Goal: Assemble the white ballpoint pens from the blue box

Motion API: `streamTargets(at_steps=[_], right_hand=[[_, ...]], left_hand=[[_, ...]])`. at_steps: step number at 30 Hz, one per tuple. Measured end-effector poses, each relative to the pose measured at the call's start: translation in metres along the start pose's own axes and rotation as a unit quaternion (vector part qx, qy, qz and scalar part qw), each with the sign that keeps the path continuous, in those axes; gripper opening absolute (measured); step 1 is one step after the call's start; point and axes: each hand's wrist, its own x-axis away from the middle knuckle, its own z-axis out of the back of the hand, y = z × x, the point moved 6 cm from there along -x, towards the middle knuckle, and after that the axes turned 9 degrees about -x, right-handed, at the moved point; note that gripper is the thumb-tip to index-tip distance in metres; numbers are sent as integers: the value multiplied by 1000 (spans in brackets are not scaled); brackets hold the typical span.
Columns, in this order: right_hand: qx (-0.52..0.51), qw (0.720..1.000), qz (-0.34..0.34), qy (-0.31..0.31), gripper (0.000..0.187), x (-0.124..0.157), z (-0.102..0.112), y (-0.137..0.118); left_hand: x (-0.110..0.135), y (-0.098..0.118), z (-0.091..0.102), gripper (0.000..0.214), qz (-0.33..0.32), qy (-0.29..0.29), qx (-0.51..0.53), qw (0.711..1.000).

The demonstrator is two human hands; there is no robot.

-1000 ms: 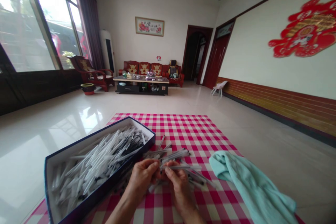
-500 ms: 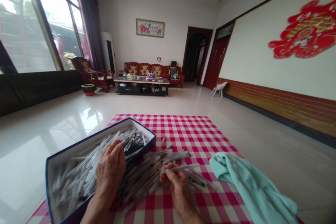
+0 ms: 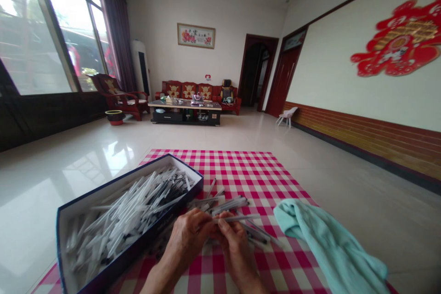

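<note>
I am in a long room with a glossy white tile floor, and a red-and-white checked cloth lies flat on it in front of me. Well beyond the cloth, a low dark coffee table stands before a red wooden sofa at the far wall, and off to the right of the cloth a large red paper ornament hangs on the wall. On the left part of the cloth sits a long, open, dark blue box with a white inside, heaped with slim white plastic pens lying at all angles. Just right of that box, on the cloth, lies a loose pile of pens, some with dark tips, and further right a crumpled mint-green towel lies across the cloth's edge. My 2 hands are together above the middle of the cloth, beside the box. My right hand is closed, its thumb and fingers pinching 1 slim pen. My left hand is curled in at that pen's near end, but I cannot tell whether it grips anything.
</note>
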Motion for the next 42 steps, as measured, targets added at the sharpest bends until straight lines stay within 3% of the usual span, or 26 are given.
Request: streamTargets(at_steps=[8,11,15,19,21,23,28,31,33,35,38,42], right_hand=[[-28,999,-6,32,19,2,0,-3],[-66,997,6,48,21,-1,3,-6],[-81,995,22,49,22,-5,6,-10],[-52,998,16,35,22,-3,5,-6],[-6,1000,7,19,22,1,2,-3],[45,999,-4,-7,21,5,-5,-1],[133,989,-21,-68,17,13,-23,-2],[158,983,-27,-92,16,14,-27,0],[178,977,-34,-116,13,16,-28,3],[201,969,-44,-140,8,18,-30,6],[251,949,-52,-183,8,25,-36,7],[301,926,-60,-222,10,31,-46,3]], left_hand=[[0,-5,8,24,12,1,-22,1000],[-1,-19,29,22,37,16,-29,999],[-1,-54,68,20,113,55,-54,991],[10,-91,104,25,244,192,-126,942],[18,-99,114,30,287,261,-181,904],[22,-102,116,32,302,294,-226,878],[19,-94,110,35,264,313,-268,872],[12,-75,97,31,207,311,-189,908],[5,-61,77,27,171,246,-73,951],[0,-48,52,31,152,158,53,974],[-1,-32,25,42,127,81,198,969],[-2,-28,12,45,132,56,320,937]])
